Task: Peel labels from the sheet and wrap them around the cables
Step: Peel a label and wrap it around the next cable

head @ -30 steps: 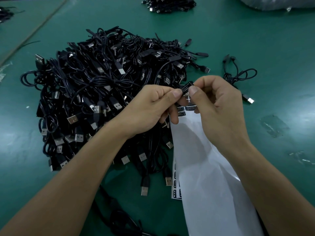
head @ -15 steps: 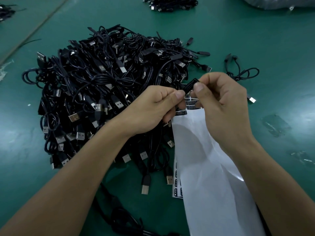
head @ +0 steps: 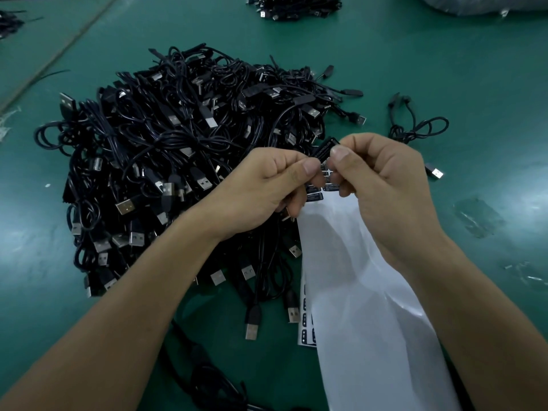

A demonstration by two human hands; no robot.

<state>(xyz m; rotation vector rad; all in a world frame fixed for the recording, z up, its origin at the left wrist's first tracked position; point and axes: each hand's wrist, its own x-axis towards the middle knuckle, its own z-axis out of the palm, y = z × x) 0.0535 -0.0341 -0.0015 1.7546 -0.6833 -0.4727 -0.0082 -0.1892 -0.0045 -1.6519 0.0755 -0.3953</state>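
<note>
A long white label sheet hangs from my hands down toward the near edge, mostly bare backing, with a few black labels left at its top end. My left hand pinches the sheet's top edge between thumb and fingers. My right hand pinches a small black label with white print, lifted above the sheet. A big heap of black USB cables lies on the green table behind and under my left hand.
One loose black cable lies right of the heap. A second label sheet peeks out under the white one. Another cable pile sits at the far edge, a plastic bag at far right, clear film scraps on the right.
My right hand has pulled the black label a little up and away from the sheet. Both hands stay close together; the heap has not moved.
</note>
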